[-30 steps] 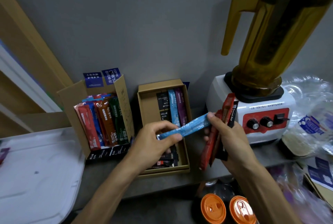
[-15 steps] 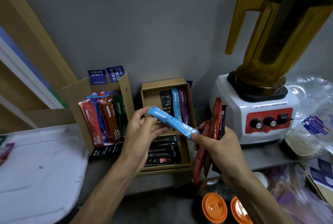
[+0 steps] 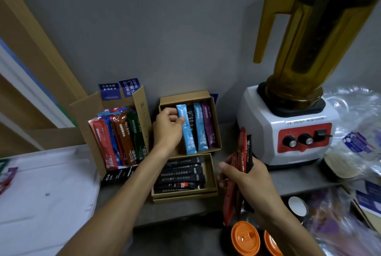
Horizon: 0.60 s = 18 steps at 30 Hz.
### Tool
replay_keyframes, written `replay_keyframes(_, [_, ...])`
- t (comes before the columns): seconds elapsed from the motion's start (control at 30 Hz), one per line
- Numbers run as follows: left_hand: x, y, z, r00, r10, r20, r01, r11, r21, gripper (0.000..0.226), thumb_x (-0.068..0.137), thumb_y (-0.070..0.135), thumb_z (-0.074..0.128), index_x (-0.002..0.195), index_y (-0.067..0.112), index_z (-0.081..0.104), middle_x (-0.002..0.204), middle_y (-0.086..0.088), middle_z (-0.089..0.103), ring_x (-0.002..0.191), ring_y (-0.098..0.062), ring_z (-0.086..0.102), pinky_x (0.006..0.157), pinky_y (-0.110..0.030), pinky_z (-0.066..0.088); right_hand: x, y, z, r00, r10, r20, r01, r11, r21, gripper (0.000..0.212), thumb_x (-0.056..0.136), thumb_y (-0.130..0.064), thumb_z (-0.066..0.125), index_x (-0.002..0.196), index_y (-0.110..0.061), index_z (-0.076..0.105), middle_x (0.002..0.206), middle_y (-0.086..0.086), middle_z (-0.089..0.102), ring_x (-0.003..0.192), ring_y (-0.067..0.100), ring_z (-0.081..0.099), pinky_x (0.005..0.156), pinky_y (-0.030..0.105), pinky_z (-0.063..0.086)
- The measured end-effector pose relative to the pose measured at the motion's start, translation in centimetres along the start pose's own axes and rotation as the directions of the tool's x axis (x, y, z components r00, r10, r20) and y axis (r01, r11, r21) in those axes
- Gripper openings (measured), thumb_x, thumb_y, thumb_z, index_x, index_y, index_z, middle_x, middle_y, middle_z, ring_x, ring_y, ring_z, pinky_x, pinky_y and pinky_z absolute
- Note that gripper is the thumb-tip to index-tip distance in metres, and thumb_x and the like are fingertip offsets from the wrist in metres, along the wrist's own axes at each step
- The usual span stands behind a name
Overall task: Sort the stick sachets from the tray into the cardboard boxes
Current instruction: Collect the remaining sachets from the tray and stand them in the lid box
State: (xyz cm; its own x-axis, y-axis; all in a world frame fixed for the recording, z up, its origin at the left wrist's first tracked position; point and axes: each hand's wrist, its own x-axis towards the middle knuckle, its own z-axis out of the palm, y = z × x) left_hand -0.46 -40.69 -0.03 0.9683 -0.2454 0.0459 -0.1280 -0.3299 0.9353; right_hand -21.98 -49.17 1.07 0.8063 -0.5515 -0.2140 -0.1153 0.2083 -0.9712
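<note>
Left hand, right hand — fingers curled.

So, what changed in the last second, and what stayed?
The left hand carried the light blue sachet away from the right hand, which let it go, into the rear cardboard box, still pinching it. The right hand still grips its red and black sachets.

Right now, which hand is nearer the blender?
Right. The right hand holds sachets beside the blender; the left hand pinches a blue sachet in the box farther left.
</note>
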Motion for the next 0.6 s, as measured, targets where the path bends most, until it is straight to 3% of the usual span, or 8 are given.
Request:
replay_keyframes(0.17, [0.7, -1.0, 2.1, 0.996, 0.087, -0.029, -0.084, 0.992, 0.095, 0.015, 0.092, 0.019, 0.069, 0.099, 0.028, 0.059, 0.088, 0.008, 0.066, 0.093, -0.017, 0.065, 0.083, -0.042, 0.059, -0.2, -0.2, -0.4, 0.998, 0.049, 0.033, -0.050, 0.998, 0.025, 0.014, 0.092, -0.017, 0.068, 0.102, -0.008, 0.064, 0.077, 0.009, 0.076, 0.071, 0.023, 0.074, 0.060, 0.024, 0.057])
replay_keyframes(0.37, [-0.2, -2.6, 2.4, 0.974, 0.223, 0.044, -0.227, 0.943, 0.243, 0.036, 0.092, 0.019, 0.069, 0.121, 0.026, 0.049, 0.098, 0.004, 0.061, 0.086, -0.009, 0.063, 0.078, -0.032, 0.059, -0.1, -0.4, -0.5, 0.998, 0.053, 0.043, -0.053, 0.999, 0.003, 0.028, 0.090, -0.032, 0.066, 0.102, -0.007, 0.065, 0.082, 0.010, 0.076, 0.077, 0.026, 0.076, 0.061, 0.023, 0.057])
replay_keyframes(0.53, [-0.8, -2.5, 1.9, 0.956, 0.265, 0.124, -0.291, 0.897, 0.333, 0.048, 0.092, 0.014, 0.067, 0.128, 0.032, 0.041, 0.108, 0.003, 0.054, 0.092, -0.014, 0.064, 0.079, -0.033, 0.061, 0.0, -0.3, -0.3, 0.997, 0.053, 0.049, -0.054, 0.999, 0.011, 0.017, 0.094, -0.033, 0.060, 0.100, -0.018, 0.065, 0.078, -0.012, 0.076, 0.079, 0.004, 0.074, 0.055, 0.012, 0.053])
replay_keyframes(0.6, [-1.7, -1.7, 1.3, 0.954, 0.271, 0.127, -0.298, 0.899, 0.321, 0.049, 0.093, 0.017, 0.066, 0.134, 0.030, 0.041, 0.110, 0.007, 0.052, 0.088, -0.010, 0.063, 0.071, -0.020, 0.059, 0.2, -0.4, -0.3, 0.998, 0.048, 0.030, -0.049, 0.998, 0.035, 0.023, 0.092, -0.037, 0.060, 0.097, -0.015, 0.065, 0.071, -0.012, 0.074, 0.073, -0.001, 0.071, 0.056, 0.013, 0.052])
